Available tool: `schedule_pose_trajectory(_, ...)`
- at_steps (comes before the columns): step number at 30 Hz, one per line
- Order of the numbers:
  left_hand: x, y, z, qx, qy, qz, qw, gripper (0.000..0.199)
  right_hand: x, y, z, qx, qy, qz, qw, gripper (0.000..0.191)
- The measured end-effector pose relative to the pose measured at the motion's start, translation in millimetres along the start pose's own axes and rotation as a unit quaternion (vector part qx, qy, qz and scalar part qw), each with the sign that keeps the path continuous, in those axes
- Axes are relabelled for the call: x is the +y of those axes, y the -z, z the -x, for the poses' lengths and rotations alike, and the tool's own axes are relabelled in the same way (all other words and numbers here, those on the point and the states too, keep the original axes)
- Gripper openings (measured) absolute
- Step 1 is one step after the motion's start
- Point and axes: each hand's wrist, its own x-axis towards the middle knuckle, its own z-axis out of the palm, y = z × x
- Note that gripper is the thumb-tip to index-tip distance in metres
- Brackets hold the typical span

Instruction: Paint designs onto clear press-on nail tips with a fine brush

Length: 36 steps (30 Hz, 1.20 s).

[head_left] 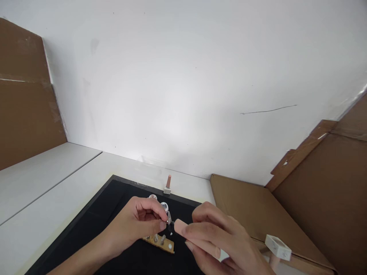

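Note:
My left hand [140,219] is closed in a pinch, thumb against forefinger. At its fingertips shows a small clear pointed piece [169,218], like a false nail tip; how it is gripped is partly hidden. My right hand [226,236] wraps around a peach-coloured rod [197,238], whose rounded end points left at the left fingertips. A small dark round thing [171,226] lies between the rod's end and the clear piece. Beneath the left hand, a yellow strip [162,244] bears several small greyish pieces. Two small round pots [164,206] are just beyond the left fingers.
A black mat [114,202] covers part of the white table [83,179]. At its far edge stands a pink tapered piece on a white block [167,190]. Another white block [278,246] is at right, near cardboard [243,202]. A white wall [172,95] rises behind.

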Motion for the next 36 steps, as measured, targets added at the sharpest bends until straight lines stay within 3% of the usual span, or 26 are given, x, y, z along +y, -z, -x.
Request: schedule_pose_trajectory(36, -6.6, -0.3, 2.6, -0.049, 0.006, 0.016, 0.999, 0.007, 6.3, -4.1, 1.0, 0.003, 0.02, -0.01, 1.0, 0.03)
